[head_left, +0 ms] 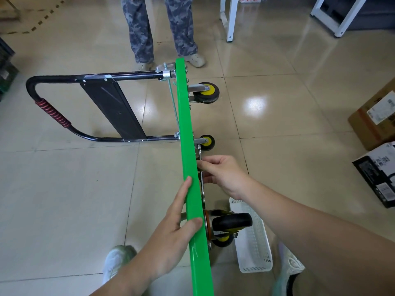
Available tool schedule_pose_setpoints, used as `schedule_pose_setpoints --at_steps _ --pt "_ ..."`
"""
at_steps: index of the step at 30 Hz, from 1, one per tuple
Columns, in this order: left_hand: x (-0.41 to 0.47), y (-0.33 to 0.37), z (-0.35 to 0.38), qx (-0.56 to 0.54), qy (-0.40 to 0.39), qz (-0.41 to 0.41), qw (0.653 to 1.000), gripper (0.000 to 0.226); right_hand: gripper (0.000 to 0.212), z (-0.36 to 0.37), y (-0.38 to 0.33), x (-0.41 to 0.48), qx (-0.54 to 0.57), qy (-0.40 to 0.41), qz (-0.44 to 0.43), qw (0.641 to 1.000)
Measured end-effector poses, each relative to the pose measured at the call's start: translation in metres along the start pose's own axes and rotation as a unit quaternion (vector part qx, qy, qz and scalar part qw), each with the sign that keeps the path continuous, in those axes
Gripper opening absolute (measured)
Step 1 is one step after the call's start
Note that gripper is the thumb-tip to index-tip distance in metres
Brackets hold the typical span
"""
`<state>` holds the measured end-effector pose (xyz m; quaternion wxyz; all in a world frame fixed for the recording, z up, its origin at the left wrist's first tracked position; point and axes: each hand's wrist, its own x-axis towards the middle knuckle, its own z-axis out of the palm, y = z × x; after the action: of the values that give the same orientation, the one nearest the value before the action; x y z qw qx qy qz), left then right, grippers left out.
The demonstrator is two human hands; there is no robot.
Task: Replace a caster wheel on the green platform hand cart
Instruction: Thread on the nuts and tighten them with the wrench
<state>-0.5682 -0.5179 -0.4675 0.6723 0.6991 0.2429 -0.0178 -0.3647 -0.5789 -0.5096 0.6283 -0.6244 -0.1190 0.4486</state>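
Observation:
The green platform cart (pixel 185 124) stands on its side edge on the tiled floor, seen edge-on, with its black handle (pixel 53 79) lying out to the left. Yellow-hubbed caster wheels stick out on the right: a far one (pixel 208 92), a smaller-looking middle one (pixel 207 142) and a near black one (pixel 232 222). My left hand (pixel 171 236) holds the platform's upper edge, thumb over the top and index finger along it. My right hand (pixel 222 174) reaches to the underside and pinches the metal bracket (pixel 199 152) just below the middle wheel; its fingertips hide any small part there.
A white plastic basket (pixel 254 242) lies on the floor under the near caster. Cardboard boxes (pixel 374 118) and a black box (pixel 378 171) sit at the right. Another person's legs (pixel 141 28) stand beyond the cart. White table legs (pixel 229 18) stand at the back.

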Motion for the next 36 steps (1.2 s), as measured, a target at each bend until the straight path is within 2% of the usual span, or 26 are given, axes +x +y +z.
schedule_pose_setpoints --at_steps 6,11,14,18,24,29,36 --pt "0.000 0.000 -0.001 0.001 0.000 -0.003 1.000 0.076 0.017 0.002 0.012 0.000 0.040 0.024 0.108 0.993" --pt "-0.001 0.001 -0.004 0.024 -0.001 -0.008 1.000 0.081 0.011 0.002 0.014 0.003 0.077 0.014 0.145 0.986" --pt "0.000 0.003 -0.004 0.023 -0.001 -0.007 1.000 0.081 0.010 0.001 0.011 0.005 0.077 0.018 0.116 0.990" --pt "0.000 0.004 -0.003 0.033 0.006 -0.002 0.999 0.080 0.017 -0.001 0.001 0.004 -0.005 0.039 0.045 0.998" --pt "-0.002 0.003 -0.002 0.036 0.001 -0.002 0.999 0.080 0.012 -0.007 0.000 -0.007 0.061 0.065 0.056 0.994" --pt "-0.004 0.006 0.002 0.037 -0.004 0.001 0.999 0.075 0.009 -0.021 -0.026 -0.018 0.045 0.106 -0.007 0.993" --pt "-0.003 0.007 0.006 0.033 0.005 0.005 0.999 0.075 0.022 -0.005 -0.060 -0.074 0.030 0.025 -0.124 0.992"
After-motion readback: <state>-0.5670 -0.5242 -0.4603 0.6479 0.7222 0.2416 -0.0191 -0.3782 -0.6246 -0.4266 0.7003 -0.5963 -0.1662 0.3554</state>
